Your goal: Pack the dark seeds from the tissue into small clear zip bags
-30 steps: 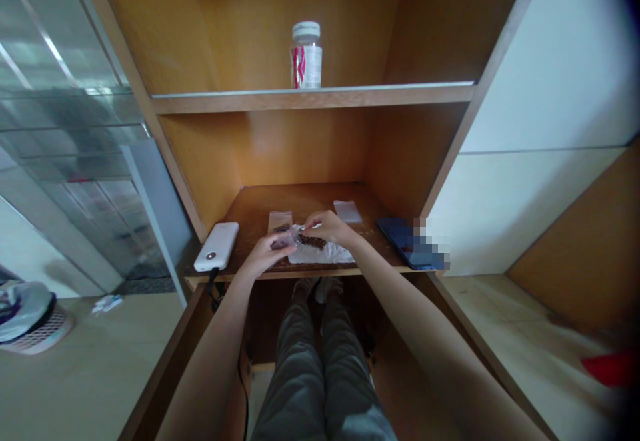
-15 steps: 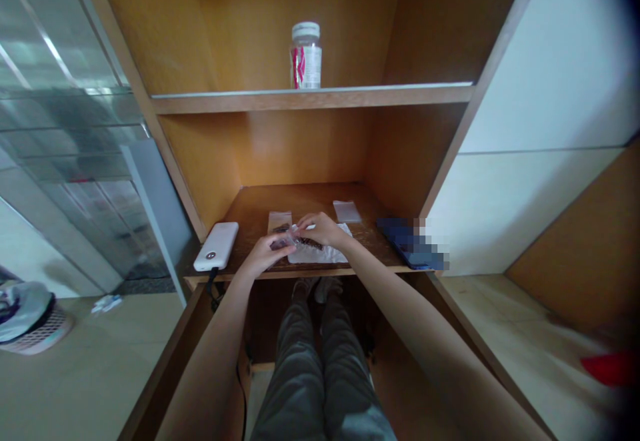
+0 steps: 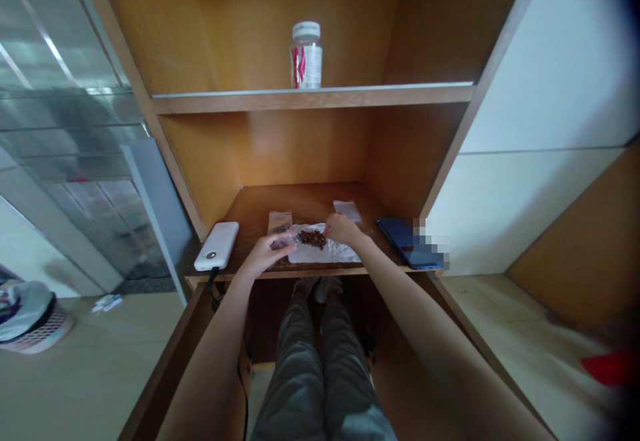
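A small pile of dark brown bits (image 3: 313,238) lies on a crumpled white paper tissue (image 3: 331,255) near the front of the lower shelf. My left hand (image 3: 262,254) grips a small clear plastic bag (image 3: 283,243) just left of the pile. At the pile's right edge is my right hand (image 3: 343,229), its fingers pinched together; what they hold, if anything, is too small to make out. Behind my left hand a zip bag (image 3: 280,219) with dark contents lies flat. Another zip bag (image 3: 353,211), pale and flat, rests behind my right hand.
On the shelf's left stands a white power bank (image 3: 218,244) with a black cable plugged in. To the right lies a dark phone (image 3: 407,241). A white-capped bottle (image 3: 306,57) stands on the upper shelf (image 3: 375,97). An open drawer (image 3: 165,361) extends below.
My right hand has moved right, from beside the plastic bag to the far edge of the brown pile, uncovering the pile. My left hand stays in place with the bag.
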Action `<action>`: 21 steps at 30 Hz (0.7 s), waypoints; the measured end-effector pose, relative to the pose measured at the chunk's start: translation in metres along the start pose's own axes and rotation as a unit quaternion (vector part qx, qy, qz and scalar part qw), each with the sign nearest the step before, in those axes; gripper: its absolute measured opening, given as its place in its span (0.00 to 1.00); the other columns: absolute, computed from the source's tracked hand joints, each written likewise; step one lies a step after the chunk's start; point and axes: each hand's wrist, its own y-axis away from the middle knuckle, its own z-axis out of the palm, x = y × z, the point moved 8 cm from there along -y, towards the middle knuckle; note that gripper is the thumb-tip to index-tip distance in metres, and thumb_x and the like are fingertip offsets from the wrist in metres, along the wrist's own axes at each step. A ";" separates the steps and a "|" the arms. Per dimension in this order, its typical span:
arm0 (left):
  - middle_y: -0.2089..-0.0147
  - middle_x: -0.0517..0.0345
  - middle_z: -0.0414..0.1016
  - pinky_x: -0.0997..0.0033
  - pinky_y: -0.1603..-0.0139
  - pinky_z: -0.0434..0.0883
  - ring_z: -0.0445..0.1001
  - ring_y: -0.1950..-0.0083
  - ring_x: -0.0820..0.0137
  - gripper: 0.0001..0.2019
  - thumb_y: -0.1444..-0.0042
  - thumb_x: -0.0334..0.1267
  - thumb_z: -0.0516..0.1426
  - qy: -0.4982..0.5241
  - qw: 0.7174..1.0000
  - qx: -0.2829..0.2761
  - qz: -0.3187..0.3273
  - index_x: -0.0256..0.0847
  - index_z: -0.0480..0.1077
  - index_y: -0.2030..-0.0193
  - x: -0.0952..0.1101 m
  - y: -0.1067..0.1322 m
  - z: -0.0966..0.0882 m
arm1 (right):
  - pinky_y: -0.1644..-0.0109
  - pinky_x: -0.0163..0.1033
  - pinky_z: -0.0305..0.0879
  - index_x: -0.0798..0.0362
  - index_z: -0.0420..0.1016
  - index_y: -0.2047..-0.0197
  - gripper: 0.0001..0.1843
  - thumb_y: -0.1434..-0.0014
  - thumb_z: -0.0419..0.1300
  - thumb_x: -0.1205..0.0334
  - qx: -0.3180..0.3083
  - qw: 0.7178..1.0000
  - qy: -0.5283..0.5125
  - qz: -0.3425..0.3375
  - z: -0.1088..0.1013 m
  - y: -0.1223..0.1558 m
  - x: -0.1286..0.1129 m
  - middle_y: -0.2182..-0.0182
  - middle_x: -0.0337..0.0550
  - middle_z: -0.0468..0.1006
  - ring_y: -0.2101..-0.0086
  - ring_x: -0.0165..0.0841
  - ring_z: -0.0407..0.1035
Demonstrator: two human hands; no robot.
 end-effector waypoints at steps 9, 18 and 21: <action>0.58 0.49 0.75 0.67 0.57 0.66 0.71 0.61 0.67 0.24 0.56 0.46 0.60 0.007 1.000 0.002 -0.002 0.36 0.70 0.52 -0.002 -0.001 0.000 | 0.54 0.39 0.63 0.63 0.74 0.58 0.16 0.49 0.55 0.65 -0.043 0.995 0.082 0.029 0.007 -0.004 0.002 0.59 0.61 0.75 0.55 0.42 0.69; 0.60 0.51 0.75 0.68 0.58 0.66 0.70 0.62 0.68 0.24 0.55 0.46 0.60 0.001 1.000 0.004 -0.006 0.36 0.70 0.52 0.001 0.000 0.000 | 0.64 0.30 0.62 0.58 0.78 0.70 0.10 0.51 0.59 0.61 -0.038 0.984 -0.139 -0.105 -0.006 -0.002 -0.026 0.70 0.46 0.78 0.67 0.31 0.71; 0.61 0.51 0.75 0.69 0.60 0.66 0.70 0.63 0.68 0.24 0.56 0.47 0.60 0.004 1.000 0.003 0.000 0.35 0.70 0.52 0.000 0.000 0.001 | 0.65 0.30 0.61 0.58 0.78 0.71 0.09 0.53 0.61 0.60 -0.039 0.956 -0.239 -0.165 -0.010 0.002 -0.045 0.70 0.44 0.78 0.69 0.29 0.70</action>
